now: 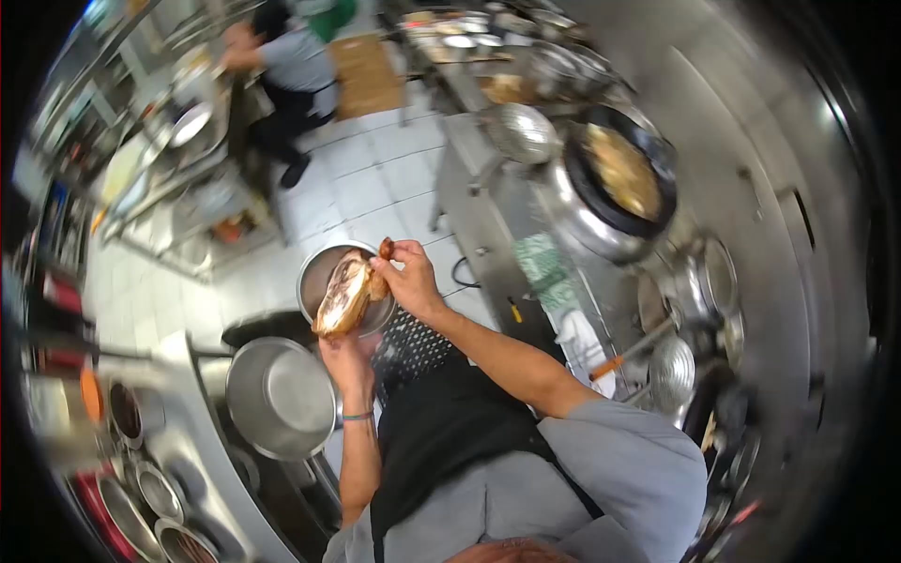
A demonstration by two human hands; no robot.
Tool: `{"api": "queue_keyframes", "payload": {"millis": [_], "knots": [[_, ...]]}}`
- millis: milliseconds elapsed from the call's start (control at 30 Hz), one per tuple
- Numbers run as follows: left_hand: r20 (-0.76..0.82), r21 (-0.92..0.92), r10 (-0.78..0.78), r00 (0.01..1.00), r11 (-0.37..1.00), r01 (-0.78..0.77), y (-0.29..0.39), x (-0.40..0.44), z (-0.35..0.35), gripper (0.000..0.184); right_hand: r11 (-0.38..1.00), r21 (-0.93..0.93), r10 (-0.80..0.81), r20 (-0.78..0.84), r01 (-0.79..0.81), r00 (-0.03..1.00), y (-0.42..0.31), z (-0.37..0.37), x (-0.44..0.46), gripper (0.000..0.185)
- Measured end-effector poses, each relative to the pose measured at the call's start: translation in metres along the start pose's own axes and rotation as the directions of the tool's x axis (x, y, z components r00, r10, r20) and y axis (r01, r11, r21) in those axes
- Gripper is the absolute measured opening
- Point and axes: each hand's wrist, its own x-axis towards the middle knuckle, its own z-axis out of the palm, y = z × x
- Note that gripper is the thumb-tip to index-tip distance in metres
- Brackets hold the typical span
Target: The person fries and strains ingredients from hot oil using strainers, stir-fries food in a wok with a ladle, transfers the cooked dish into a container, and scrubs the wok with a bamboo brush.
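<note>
A glossy browned roast bird (343, 298), perhaps a duck or chicken, is held up in front of me. My left hand (347, 364) grips its lower end from beneath, fingers partly hidden behind it. My right hand (411, 281) is closed on a darker end at its right, which looks like a leg. Below the bird shows a round steel pot (306, 281), its inside partly covered by the bird and my hands. Near my left forearm stands a large, deep steel pot (282, 398).
At right, a dark wok (663, 201) holds golden-brown contents on a steel counter. A perforated strainer (519, 133) and a green cloth (544, 270) lie near it. Several bowls (160, 490) stand lower left. A co-worker (293, 70) is beside a table at upper left. White tiles (361, 192) cover the floor.
</note>
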Motion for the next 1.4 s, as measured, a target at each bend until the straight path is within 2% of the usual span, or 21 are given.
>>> {"api": "queue_keyframes", "payload": {"millis": [33, 133, 167, 200, 233, 300, 333, 400, 500, 567, 600, 667, 767, 833, 900, 1000, 1100, 1167, 1233, 1367, 1400], "knots": [[0.098, -0.022, -0.026, 0.995, 0.999, 0.028, -0.004, 0.001, 0.022, 0.035, 1.000, 0.005, 0.007, -0.026, -0.007, 1.000, -0.009, -0.025, 0.008, 0.031], [0.189, 0.055, -0.080, 0.979, 0.996, 0.071, -0.022, 0.005, 0.075, 0.036, 0.997, -0.077, -0.039, -0.128, 0.029, 0.991, -0.024, -0.099, 0.031, 0.027], [0.213, 0.037, -0.120, 0.970, 0.993, 0.115, -0.022, 0.007, 0.097, 0.031, 0.995, -0.098, -0.048, -0.155, 0.033, 0.987, -0.027, -0.122, 0.042, 0.026], [0.253, 0.066, -0.138, 0.958, 0.990, 0.125, -0.029, 0.012, 0.116, 0.028, 0.990, -0.074, -0.129, -0.157, 0.119, 0.979, -0.028, -0.145, 0.055, 0.025], [0.292, 0.090, -0.154, 0.944, 0.987, 0.133, -0.037, 0.016, 0.137, 0.027, 1.000, 0.027, 0.017, -0.127, -0.013, 0.992, -0.032, -0.165, 0.067, 0.025], [0.370, 0.092, -0.217, 0.903, 0.976, 0.197, -0.050, 0.019, 0.188, 0.022, 0.996, -0.053, 0.061, -0.088, -0.066, 0.994, -0.038, -0.213, 0.095, 0.025], [0.414, 0.059, -0.269, 0.870, 0.961, 0.269, -0.037, 0.007, 0.224, 0.023, 0.994, -0.092, 0.055, -0.086, -0.063, 0.995, -0.039, -0.238, 0.112, 0.025], [0.463, 0.066, -0.297, 0.835, 0.951, 0.302, -0.053, 0.011, 0.270, 0.024, 0.989, -0.143, 0.029, -0.106, -0.044, 0.994, -0.032, -0.288, 0.150, 0.026], [0.531, 0.043, -0.255, 0.808, 0.961, 0.275, -0.069, 0.009, 0.328, 0.028, 0.987, -0.142, 0.044, -0.218, -0.076, 0.975, -0.037, -0.356, 0.195, 0.026], [0.550, 0.081, -0.278, 0.788, 0.956, 0.280, -0.106, 0.023, 0.341, 0.031, 0.983, -0.162, 0.035, -0.298, -0.086, 0.954, -0.027, -0.394, 0.225, 0.025], [0.579, 0.133, -0.302, 0.757, 0.951, 0.278, -0.119, 0.028, 0.340, 0.028, 0.958, -0.274, -0.011, -0.314, -0.080, 0.949, -0.027, -0.409, 0.235, 0.025], [0.501, 0.213, -0.319, 0.805, 0.946, 0.243, -0.138, 0.020, 0.328, 0.029, 0.861, -0.507, -0.129, -0.312, -0.050, 0.941, -0.015, -0.434, 0.257, 0.028], [0.488, 0.273, -0.387, 0.782, 0.919, 0.284, -0.146, 0.005, 0.291, 0.030, 0.785, -0.618, -0.203, -0.323, -0.043, 0.924, 0.042, -0.444, 0.294, 0.030], [0.391, 0.275, -0.463, 0.795, 0.883, 0.380, -0.152, -0.002, 0.265, 0.029, 0.752, -0.656, -0.155, -0.278, -0.069, 0.948, 0.065, -0.438, 0.301, 0.029], [0.314, 0.292, -0.479, 0.819, 0.870, 0.397, -0.154, -0.005, 0.241, 0.028, 0.690, -0.711, -0.114, -0.286, -0.131, 0.951, 0.107, -0.422, 0.311, 0.025], [0.241, 0.287, -0.474, 0.847, 0.869, 0.404, -0.149, -0.003, 0.212, 0.027, 0.474, -0.874, -0.074, -0.160, -0.107, 0.984, 0.158, -0.404, 0.314, 0.031], [0.221, 0.257, -0.435, 0.873, 0.889, 0.378, -0.130, 0.000, 0.189, 0.026, 0.342, -0.937, -0.068, -0.104, -0.075, 0.992, 0.181, -0.404, 0.311, 0.029], [0.240, 0.254, -0.408, 0.881, 0.902, 0.349, -0.123, 0.005, 0.165, 0.026, 0.247, -0.956, 0.128, -0.133, -0.161, 0.983, 0.192, -0.410, 0.310, 0.026], [0.242, 0.218, -0.387, 0.890, 0.915, 0.339, -0.098, -0.001, 0.150, 0.025, 0.146, -0.959, 0.281, -0.196, -0.243, 0.940, 0.179, -0.418, 0.304, 0.025], [0.220, 0.168, -0.349, 0.911, 0.933, 0.317, -0.067, -0.014, 0.075, 0.027, 0.079, -0.986, 0.055, -0.145, -0.149, 0.988, 0.113, -0.421, 0.307, 0.026], [0.200, 0.089, -0.347, 0.916, 0.938, 0.335, -0.053, -0.022, 0.065, 0.028, 0.189, -0.974, -0.012, -0.127, -0.122, 0.992, 0.073, -0.414, 0.290, 0.027]]}}
